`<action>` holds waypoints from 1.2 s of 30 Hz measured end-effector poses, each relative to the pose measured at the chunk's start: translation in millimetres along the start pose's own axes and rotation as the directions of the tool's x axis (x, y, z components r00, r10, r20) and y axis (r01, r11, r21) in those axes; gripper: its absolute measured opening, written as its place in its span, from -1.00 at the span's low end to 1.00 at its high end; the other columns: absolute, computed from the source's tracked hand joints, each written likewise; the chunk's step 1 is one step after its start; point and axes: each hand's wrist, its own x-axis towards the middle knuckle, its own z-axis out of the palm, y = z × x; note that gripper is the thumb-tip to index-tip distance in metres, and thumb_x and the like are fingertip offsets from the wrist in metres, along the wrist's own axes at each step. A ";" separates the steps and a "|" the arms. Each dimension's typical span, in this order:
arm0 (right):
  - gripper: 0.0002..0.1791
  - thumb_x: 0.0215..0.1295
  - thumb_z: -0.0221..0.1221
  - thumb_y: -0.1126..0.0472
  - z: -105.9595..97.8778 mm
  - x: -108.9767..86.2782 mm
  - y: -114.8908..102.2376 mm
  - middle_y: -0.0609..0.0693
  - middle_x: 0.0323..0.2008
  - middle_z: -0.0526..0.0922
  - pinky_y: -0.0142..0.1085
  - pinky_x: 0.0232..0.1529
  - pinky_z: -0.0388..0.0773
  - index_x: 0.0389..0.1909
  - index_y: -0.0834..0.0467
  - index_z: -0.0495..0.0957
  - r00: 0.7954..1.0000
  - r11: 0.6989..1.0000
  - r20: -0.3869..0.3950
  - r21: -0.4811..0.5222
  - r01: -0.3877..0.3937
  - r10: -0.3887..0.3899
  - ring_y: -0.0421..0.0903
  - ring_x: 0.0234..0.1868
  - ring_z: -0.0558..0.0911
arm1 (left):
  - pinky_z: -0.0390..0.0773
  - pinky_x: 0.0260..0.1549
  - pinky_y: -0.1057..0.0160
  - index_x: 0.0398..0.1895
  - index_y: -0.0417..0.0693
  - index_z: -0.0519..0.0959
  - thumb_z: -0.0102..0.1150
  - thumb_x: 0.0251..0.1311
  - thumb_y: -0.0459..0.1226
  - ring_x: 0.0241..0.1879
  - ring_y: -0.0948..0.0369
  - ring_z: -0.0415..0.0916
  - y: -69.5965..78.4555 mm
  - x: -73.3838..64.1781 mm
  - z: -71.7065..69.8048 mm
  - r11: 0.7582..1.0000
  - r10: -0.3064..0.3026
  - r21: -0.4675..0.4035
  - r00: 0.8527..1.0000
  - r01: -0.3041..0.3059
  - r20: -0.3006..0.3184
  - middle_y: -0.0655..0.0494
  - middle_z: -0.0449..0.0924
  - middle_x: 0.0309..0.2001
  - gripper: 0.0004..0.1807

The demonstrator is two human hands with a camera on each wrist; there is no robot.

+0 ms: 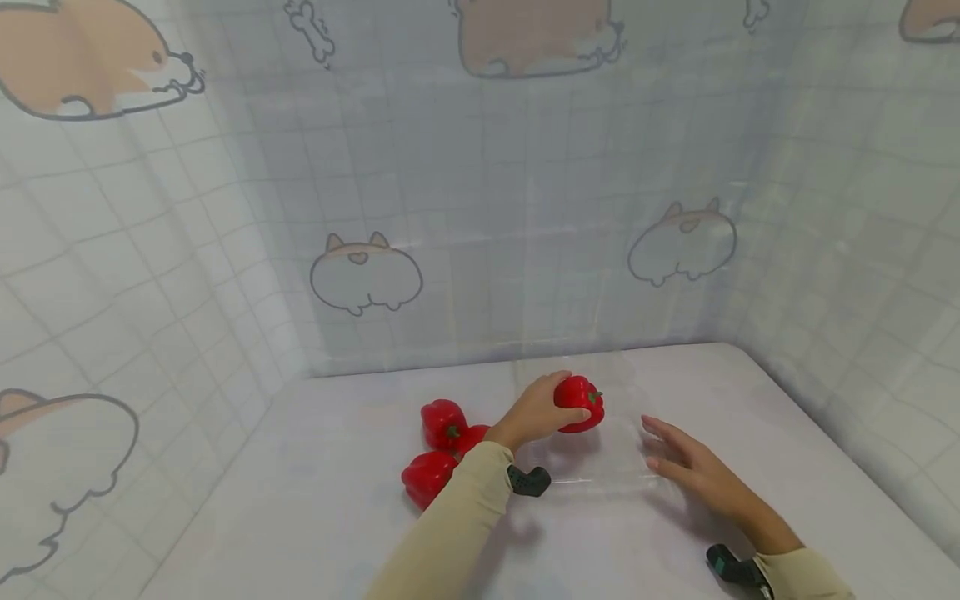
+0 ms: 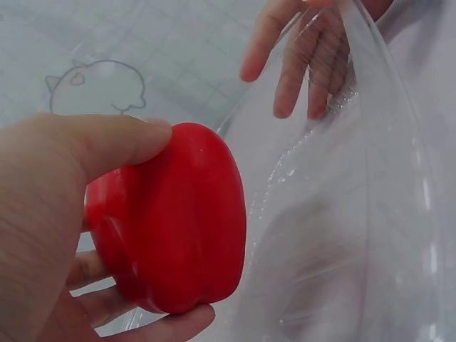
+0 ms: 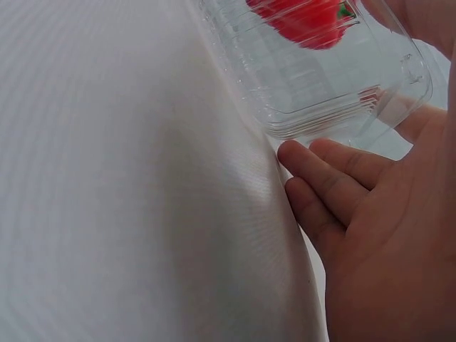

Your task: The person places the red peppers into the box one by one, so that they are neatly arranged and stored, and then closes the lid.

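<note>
A red bell pepper with a green stem is held by my left hand, thumb and fingers curled round it. In the left wrist view the pepper fills the grip, close to a clear plastic container. In the head view this see-through container is faint on the table below the pepper. Beside its right side is my right hand, fingers extended and holding nothing. The right wrist view has those fingertips at the container's corner; whether they touch it I cannot tell.
Three more red bell peppers cluster left of my left forearm: one at the back, one in front, one partly hidden. The white table meets dog-patterned curtains at the back and sides.
</note>
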 end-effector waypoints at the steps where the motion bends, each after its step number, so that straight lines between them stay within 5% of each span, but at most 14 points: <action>1: -0.28 0.45 0.15 0.05 -0.2 0.3 -0.1 0.27 0.43 0.30 0.32 0.24 0.29 0.51 0.23 0.17 1.000 1.000 0.001 0.002 -0.003 0.003 0.30 0.38 0.35 | 0.67 -0.11 0.10 0.44 0.14 0.31 0.49 0.06 -0.09 0.19 0.11 0.38 0.4 0.2 0.8 1.000 -0.006 -0.012 1.000 0.006 -0.002 0.16 0.44 0.24 -0.15; 22: -0.25 0.40 0.19 0.04 -3.6 -1.4 -9.0 0.26 0.45 0.27 0.30 0.19 0.38 0.52 0.18 0.17 0.999 0.999 0.020 0.020 -0.037 0.037 0.30 0.40 0.32 | 0.67 -0.18 0.17 0.36 0.25 0.42 0.54 -0.01 -0.01 0.10 0.18 0.43 16.9 4.9 21.2 0.993 0.002 0.114 0.998 0.005 -0.059 0.22 0.43 0.09 -0.20; 29: -0.27 0.42 0.17 0.05 -4.1 -0.6 -8.3 0.25 0.44 0.28 0.30 0.21 0.36 0.51 0.18 0.18 0.999 0.999 0.026 0.033 -0.030 0.029 0.28 0.38 0.36 | 0.67 -0.20 0.19 0.35 0.23 0.44 0.50 0.00 0.08 0.10 0.19 0.44 23.3 8.4 25.0 0.955 0.003 0.295 0.998 0.016 -0.064 0.21 0.47 0.12 -0.20; 36: -0.25 0.41 0.18 0.04 -4.1 -0.4 -6.2 0.25 0.45 0.27 0.30 0.20 0.37 0.52 0.18 0.17 0.999 0.999 0.026 0.027 -0.036 0.035 0.28 0.39 0.35 | 0.67 -0.18 0.18 0.37 0.25 0.42 0.50 0.00 0.08 0.10 0.19 0.45 29.8 9.9 30.6 0.945 -0.034 0.321 0.997 0.055 -0.071 0.19 0.49 0.15 -0.19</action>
